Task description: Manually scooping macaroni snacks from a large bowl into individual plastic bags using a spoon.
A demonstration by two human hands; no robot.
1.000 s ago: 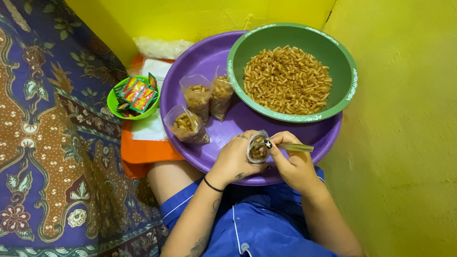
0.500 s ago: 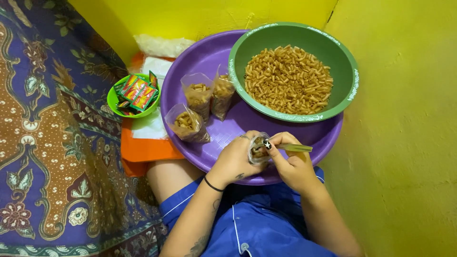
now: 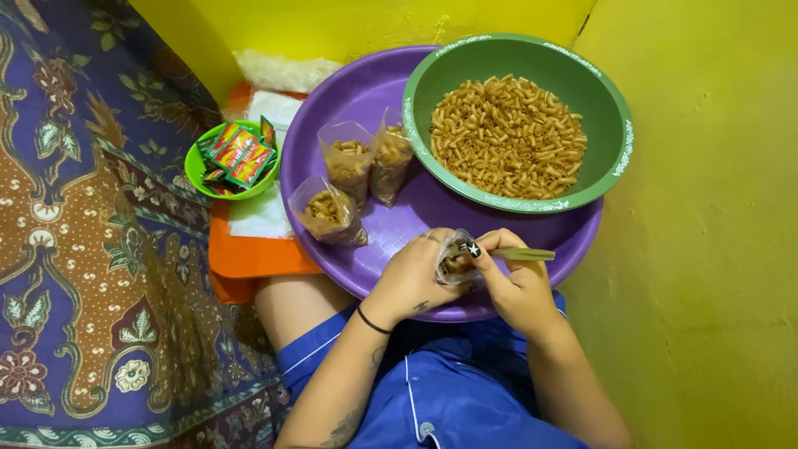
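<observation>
Here, just beyond both hands, a wide round purple plastic tray [image 3: 499,226] rests on the person's lap, and the hands work over its near rim. Farther from the right hand [image 3: 517,287], toward the yellow wall, a big green plastic bowl [image 3: 432,83] sits on the tray, filled with brown fried macaroni snacks [image 3: 507,137]. Up and to the left of the left hand [image 3: 409,278], three small clear plastic bags filled with the same snack stand on the tray: one bag [image 3: 326,212] nearest that hand, two more [image 3: 366,162] side by side beyond it, touching the green bowl's rim. Farther left, off the tray, a small lime-green plastic bowl [image 3: 196,166] holds red and green seasoning sachets [image 3: 239,152]; it sits on an orange flat surface [image 3: 249,258] with a white sheet [image 3: 262,218] under it. A patterned blue and brown cloth [image 3: 83,249] fills the far left. Nothing stands between the hands and the bags or bowls.

Between the two hands sits a small clear plastic bag partly filled with macaroni [image 3: 453,262], its mouth open upward. The left hand wraps around its left side, fingers curled and holding it. The right hand pinches a slim metal spoon [image 3: 519,254] between thumb and fingers, the handle pointing right, its front end at the bag's mouth; a star-marked thumbnail shows there.
</observation>
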